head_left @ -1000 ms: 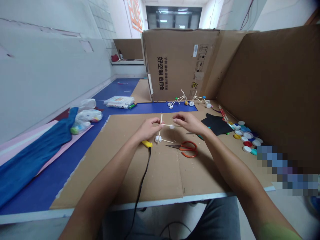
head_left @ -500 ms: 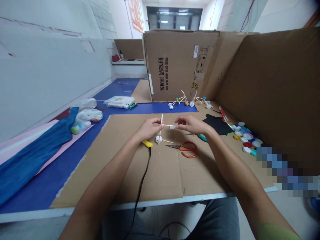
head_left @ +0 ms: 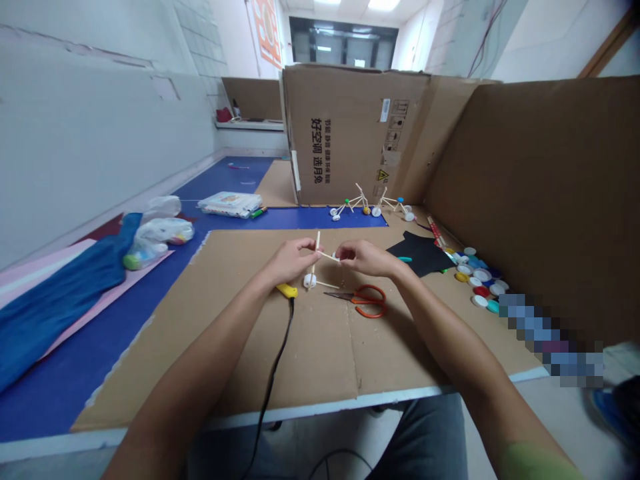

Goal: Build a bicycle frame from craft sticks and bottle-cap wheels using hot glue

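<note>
In my left hand (head_left: pixel 294 261), fingers closed, is an upright pale wooden stick (head_left: pixel 318 240). A second thin stick (head_left: pixel 329 256) runs across from it, sloping down to the fingertips of my right hand (head_left: pixel 364 258), which pinch its far end. Whether the two sticks are joined is too small to tell. Below, a white bottle cap (head_left: pixel 310 281) stands at the foot of the upright stick, with another stick (head_left: pixel 327 285) lying out to the right. Part of a small white round piece (head_left: pixel 335 256) shows beside my right fingertips.
Orange-handled scissors (head_left: pixel 371 301) lie in front of my right hand. A yellow corded tool (head_left: pixel 287 291) rests by my left wrist. Bottle caps (head_left: pixel 481 275) and black sheet (head_left: pixel 425 253) are at right; stick-and-cap models (head_left: pixel 360 201) stand before the cardboard box (head_left: pixel 350 133).
The cross stick has gone from nearly level to sloping down toward my right hand. My right hand has drawn slightly nearer my left. The whole view has shifted a little.
</note>
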The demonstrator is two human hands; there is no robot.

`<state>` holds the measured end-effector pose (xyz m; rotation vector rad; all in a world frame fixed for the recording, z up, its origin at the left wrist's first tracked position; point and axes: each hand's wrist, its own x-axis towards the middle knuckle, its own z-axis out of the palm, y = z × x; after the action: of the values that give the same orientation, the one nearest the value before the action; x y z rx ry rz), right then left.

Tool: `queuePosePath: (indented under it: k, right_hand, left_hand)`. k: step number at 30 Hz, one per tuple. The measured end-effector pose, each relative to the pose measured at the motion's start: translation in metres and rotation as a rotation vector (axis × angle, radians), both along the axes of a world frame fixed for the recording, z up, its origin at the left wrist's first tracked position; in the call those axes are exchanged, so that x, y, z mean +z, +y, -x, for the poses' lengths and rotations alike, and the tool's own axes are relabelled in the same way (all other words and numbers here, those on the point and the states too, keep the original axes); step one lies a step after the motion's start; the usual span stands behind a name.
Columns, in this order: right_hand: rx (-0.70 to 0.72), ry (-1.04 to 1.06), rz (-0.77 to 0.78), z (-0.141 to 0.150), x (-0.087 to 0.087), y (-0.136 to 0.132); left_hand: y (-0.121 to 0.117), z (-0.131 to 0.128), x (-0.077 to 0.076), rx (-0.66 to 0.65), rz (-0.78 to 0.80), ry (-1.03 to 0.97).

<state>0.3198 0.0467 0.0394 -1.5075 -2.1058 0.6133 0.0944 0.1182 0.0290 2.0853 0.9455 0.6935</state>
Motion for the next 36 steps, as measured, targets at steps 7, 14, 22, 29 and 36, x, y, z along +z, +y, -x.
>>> queuePosePath:
  k: [7, 14, 22, 29, 36]
  right_hand:
    - [0.023, -0.013, -0.011, 0.0031, -0.0041, 0.0007]
    - [0.032, -0.007, -0.015, 0.0009, -0.0026, 0.0012]
    - [0.031, -0.012, 0.003, 0.0009, 0.0005, -0.0007]
    - [0.025, -0.056, 0.015, 0.0022, 0.0009, -0.0008]
    - [0.013, -0.085, 0.017, 0.0017, 0.0012, -0.0012]
  left_hand:
    - [0.0015, -0.0003, 0.0016, -0.016, -0.031, -0.008]
    - [0.0000, -0.0002, 0.0018, -0.003, -0.004, -0.003]
    - [0.0025, -0.0001, -0.0006, -0.021, -0.012, -0.024]
    - [0.0029, -0.0013, -0.0021, -0.011, 0.012, -0.011]
    - [-0.0010, 0.0008, 0.0012, 0.001, 0.002, 0.045]
